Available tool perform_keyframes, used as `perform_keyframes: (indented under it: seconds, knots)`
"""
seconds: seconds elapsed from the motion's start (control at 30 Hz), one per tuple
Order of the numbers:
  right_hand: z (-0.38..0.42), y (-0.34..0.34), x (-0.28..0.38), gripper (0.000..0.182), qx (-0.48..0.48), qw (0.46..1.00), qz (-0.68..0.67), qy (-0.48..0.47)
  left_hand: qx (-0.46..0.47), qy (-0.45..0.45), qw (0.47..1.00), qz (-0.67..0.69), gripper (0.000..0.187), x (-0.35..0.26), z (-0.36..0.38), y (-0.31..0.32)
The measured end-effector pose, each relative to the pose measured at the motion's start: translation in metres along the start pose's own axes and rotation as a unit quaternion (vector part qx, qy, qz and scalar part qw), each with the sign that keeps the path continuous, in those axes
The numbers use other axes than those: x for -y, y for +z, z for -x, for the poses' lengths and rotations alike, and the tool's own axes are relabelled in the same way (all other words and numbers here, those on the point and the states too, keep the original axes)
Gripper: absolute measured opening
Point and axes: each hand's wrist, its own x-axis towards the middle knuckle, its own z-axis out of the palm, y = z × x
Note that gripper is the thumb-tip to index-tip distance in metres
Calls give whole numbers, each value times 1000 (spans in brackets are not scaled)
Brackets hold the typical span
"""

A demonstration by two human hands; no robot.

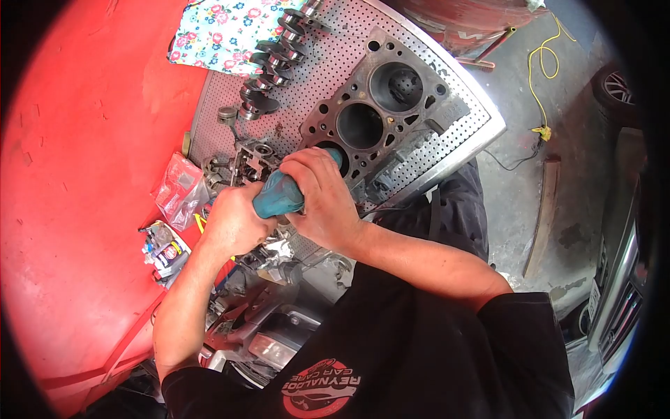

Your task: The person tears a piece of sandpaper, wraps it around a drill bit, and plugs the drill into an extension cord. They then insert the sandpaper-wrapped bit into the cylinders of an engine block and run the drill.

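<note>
A teal handheld power tool (280,195) is held in both hands above the near end of a grey engine block (380,91). My left hand (239,218) is wrapped around its rear part. Across the body of the tool lies my right hand (319,192), fingers closed over it. The tool's front end points at the nearest cylinder bore, and its tip is hidden. Two other bores stay visible farther along the block. Close to my left hand sits a metal engine assembly (255,157) with loose parts around it.
The block rests on a perforated metal bench (481,115). A crankshaft (269,73) lies beside a floral cloth (227,35). A piston (227,115), plastic bag (180,188) and bottle (167,253) are left. Right, a yellow cord (541,91) and wooden plank (543,216) lie on the floor.
</note>
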Motion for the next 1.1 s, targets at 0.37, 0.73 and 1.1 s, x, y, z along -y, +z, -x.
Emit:
perform_keyframes:
  seconds: [0.37, 0.73, 1.1]
  knots:
    - [-3, -3, -1, 74, -7, 1000, 10, 14, 11, -15, 1000, -9, 31, -9, -6, -6]
    - [-8, -7, 29, 65, 30, 999, -4, -26, -22, -27, 999, 40, 27, -7, 33, -14]
    - [-13, -7, 59, 76, 51, 998, -7, -38, -35, -44, 997, 57, 30, -10, 67, -30]
